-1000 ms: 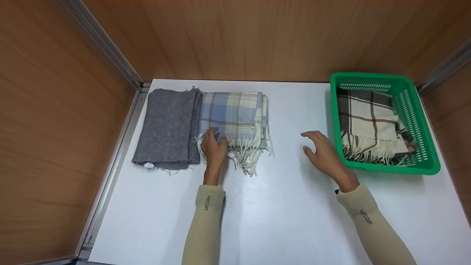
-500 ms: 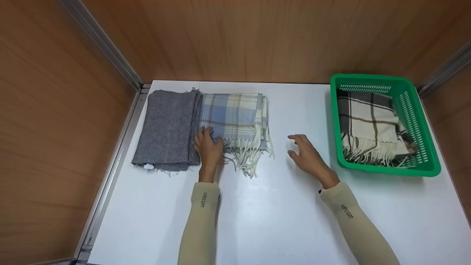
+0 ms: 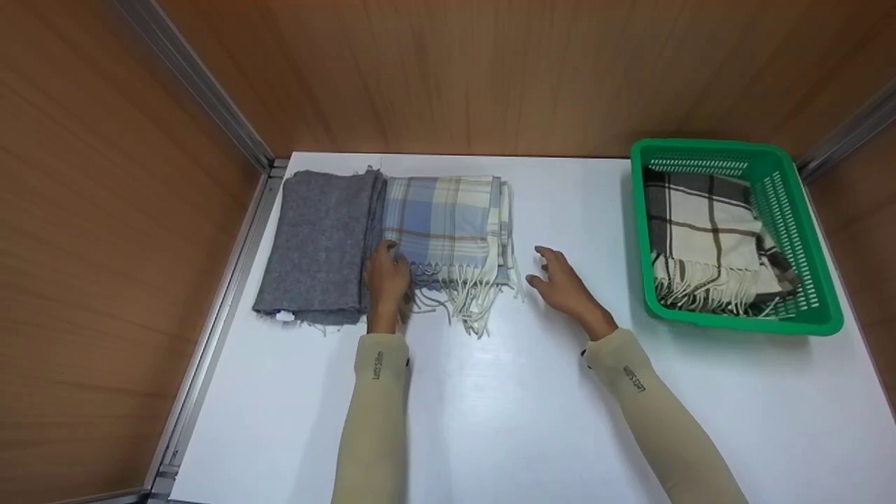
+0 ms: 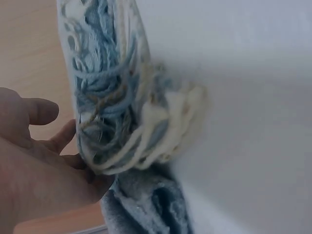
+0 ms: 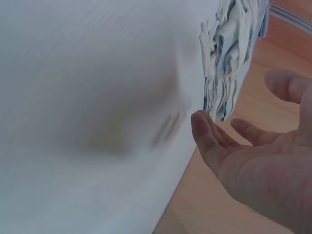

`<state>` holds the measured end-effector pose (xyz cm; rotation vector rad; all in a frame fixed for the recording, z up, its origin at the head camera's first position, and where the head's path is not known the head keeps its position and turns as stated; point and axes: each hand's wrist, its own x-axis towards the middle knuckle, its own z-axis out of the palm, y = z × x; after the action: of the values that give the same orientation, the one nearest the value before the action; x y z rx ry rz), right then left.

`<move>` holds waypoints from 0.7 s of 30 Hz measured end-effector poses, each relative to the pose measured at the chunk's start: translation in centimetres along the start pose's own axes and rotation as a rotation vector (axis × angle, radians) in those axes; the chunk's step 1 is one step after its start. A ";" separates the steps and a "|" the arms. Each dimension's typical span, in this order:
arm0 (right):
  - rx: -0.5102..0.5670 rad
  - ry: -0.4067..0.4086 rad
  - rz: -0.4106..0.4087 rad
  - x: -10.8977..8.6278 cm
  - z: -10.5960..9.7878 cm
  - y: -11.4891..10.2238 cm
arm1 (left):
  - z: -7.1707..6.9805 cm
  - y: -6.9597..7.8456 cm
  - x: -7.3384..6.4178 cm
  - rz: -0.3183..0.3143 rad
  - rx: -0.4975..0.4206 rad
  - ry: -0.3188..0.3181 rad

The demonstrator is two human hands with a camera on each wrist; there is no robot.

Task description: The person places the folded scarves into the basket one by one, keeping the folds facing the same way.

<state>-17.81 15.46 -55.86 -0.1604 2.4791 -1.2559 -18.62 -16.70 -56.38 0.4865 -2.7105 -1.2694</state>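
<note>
A folded blue and cream plaid scarf with long fringe lies on the white table. My left hand is at its front left corner, where it meets a folded grey scarf. In the left wrist view the fingers reach to the edge of the plaid scarf's fringe, thumb apart, with nothing gripped. Just right of the plaid scarf, my right hand hovers over the table, fingers spread and loosely bent, holding nothing. The right wrist view shows its fingertips pointing toward the scarf's layered edge.
At the right stands a green plastic basket holding a folded black, white and brown plaid scarf. Wooden panels enclose the white table at the back and both sides. The grey scarf lies near the left panel.
My left hand has shifted left along the plaid scarf's front edge to its left corner. My right hand has moved left, away from the basket toward the plaid scarf. The scarves lie as before.
</note>
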 end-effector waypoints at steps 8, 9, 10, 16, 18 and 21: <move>0.153 -0.002 0.117 1.7 0.0 0.2 | -0.7 0.3 0.9 -0.090 0.065 -0.104; 0.178 0.001 0.129 1.9 0.0 0.2 | -0.8 0.3 0.9 -0.086 0.091 -0.123; 0.201 0.004 0.137 2.0 -0.1 0.1 | -0.8 0.4 0.8 -0.079 0.117 -0.141; 0.259 0.028 0.140 2.6 -0.1 -0.1 | -0.5 0.3 0.8 -0.018 0.174 -0.186; 0.256 0.040 0.133 2.7 0.0 -0.1 | -0.3 0.3 1.0 -0.003 0.185 -0.182; 0.247 0.052 0.128 2.9 0.0 -0.2 | -0.4 0.6 1.1 0.008 0.207 -0.190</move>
<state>-20.56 14.58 -56.41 0.0940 2.3095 -1.5117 -19.70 -17.01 -55.72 0.3918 -3.0179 -1.0894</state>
